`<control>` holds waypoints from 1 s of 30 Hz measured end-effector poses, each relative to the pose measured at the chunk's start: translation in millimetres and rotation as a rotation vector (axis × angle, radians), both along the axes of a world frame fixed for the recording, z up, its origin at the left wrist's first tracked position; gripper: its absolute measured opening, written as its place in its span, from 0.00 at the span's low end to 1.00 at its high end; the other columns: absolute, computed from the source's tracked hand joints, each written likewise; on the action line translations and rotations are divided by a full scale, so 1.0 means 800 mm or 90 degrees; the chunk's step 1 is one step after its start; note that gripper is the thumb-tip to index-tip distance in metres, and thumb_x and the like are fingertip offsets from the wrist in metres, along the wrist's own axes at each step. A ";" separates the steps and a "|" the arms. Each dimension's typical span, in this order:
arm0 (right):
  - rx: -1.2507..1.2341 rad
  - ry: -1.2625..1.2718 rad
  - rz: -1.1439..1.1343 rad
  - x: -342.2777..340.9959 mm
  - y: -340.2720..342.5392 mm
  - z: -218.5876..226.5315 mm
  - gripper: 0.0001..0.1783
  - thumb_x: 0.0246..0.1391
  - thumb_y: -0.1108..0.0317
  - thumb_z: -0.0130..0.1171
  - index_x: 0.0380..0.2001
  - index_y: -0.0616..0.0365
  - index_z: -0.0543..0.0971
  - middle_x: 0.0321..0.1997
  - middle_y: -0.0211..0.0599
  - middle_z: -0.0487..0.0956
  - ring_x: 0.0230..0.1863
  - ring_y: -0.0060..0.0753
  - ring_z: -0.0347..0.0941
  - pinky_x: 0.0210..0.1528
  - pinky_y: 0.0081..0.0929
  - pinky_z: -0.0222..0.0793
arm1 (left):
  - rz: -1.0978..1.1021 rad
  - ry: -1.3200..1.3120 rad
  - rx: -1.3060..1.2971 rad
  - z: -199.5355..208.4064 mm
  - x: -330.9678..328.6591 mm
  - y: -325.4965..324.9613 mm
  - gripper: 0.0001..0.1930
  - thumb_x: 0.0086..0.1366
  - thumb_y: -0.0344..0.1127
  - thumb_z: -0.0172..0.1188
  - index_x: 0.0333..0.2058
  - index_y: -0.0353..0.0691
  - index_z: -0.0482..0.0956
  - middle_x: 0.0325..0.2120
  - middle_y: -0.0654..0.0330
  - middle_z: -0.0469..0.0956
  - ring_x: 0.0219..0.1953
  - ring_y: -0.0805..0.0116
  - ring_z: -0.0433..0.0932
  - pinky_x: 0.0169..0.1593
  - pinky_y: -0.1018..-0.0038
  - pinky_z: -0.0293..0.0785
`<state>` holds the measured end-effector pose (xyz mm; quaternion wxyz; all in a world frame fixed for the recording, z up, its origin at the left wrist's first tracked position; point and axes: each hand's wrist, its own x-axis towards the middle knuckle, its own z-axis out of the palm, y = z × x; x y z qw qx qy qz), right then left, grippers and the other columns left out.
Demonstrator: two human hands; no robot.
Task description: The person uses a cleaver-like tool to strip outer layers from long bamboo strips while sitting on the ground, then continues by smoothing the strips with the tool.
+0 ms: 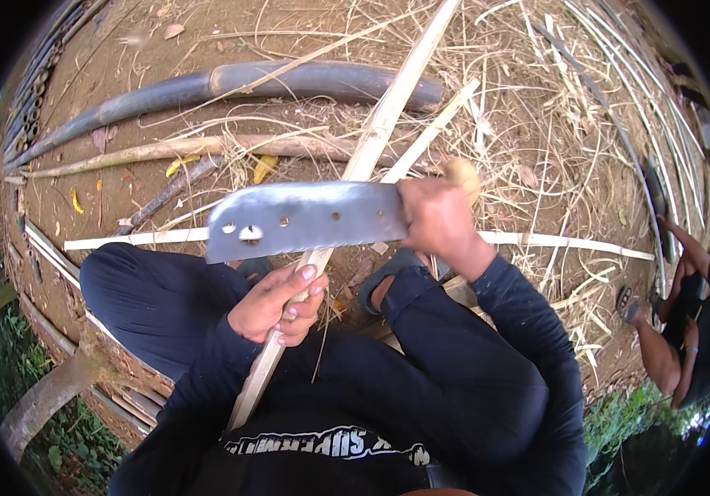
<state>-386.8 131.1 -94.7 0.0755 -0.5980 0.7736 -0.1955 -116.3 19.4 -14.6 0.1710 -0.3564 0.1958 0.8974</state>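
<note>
My left hand (279, 304) is closed around a long pale bamboo strip (381, 116), which slants from near my waist up to the far edge of the view. In my right hand (438, 215) I grip the handle of a wide cleaver-like machete (309, 217); the rounded end of its wooden handle shows beyond my fist. The broad grey blade, with several round holes, lies across the strip just beyond my left fingers and hides part of it. Whether the edge touches the strip I cannot tell. My right hand is slightly blurred.
Beyond my hands lie a dark bamboo pole (289, 80) and a brown pole (198, 149). Thin shavings (520, 140) litter the dirt ground. Another pale strip (570, 241) runs crosswise past my sandalled foot. A person in dark clothes (694, 331) sits at the right. Bamboo poles are stacked (34, 107) far left.
</note>
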 end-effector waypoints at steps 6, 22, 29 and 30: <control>0.143 -0.040 -0.159 -0.037 -0.014 -0.008 0.07 0.41 0.69 0.64 0.24 0.60 0.78 0.22 0.48 0.80 0.23 0.49 0.80 0.29 0.43 0.77 | -0.007 -0.052 -0.030 0.001 0.035 -0.017 0.17 0.77 0.52 0.42 0.34 0.46 0.63 0.16 0.71 0.56 0.10 0.84 0.53 0.12 0.83 0.54; 0.164 0.008 -0.152 -0.117 -0.048 -0.042 0.07 0.48 0.66 0.62 0.29 0.57 0.82 0.19 0.44 0.80 0.18 0.40 0.78 0.25 0.38 0.77 | -0.002 -0.061 -0.024 0.035 0.085 0.014 0.17 0.76 0.51 0.44 0.34 0.44 0.63 0.17 0.70 0.56 0.12 0.81 0.53 0.14 0.81 0.54; 0.004 0.069 0.042 -0.036 -0.051 -0.039 0.04 0.44 0.67 0.59 0.21 0.53 0.77 0.18 0.45 0.78 0.20 0.44 0.78 0.29 0.41 0.77 | 0.012 -0.042 -0.012 0.032 0.089 0.012 0.17 0.76 0.51 0.44 0.34 0.44 0.62 0.17 0.69 0.56 0.12 0.81 0.54 0.14 0.81 0.53; 0.068 0.099 0.031 -0.063 -0.054 -0.062 0.06 0.45 0.64 0.59 0.24 0.54 0.79 0.20 0.47 0.79 0.21 0.47 0.79 0.30 0.41 0.77 | 0.011 -0.059 -0.007 0.037 0.103 0.017 0.17 0.76 0.51 0.44 0.34 0.44 0.62 0.17 0.69 0.56 0.12 0.81 0.54 0.14 0.81 0.53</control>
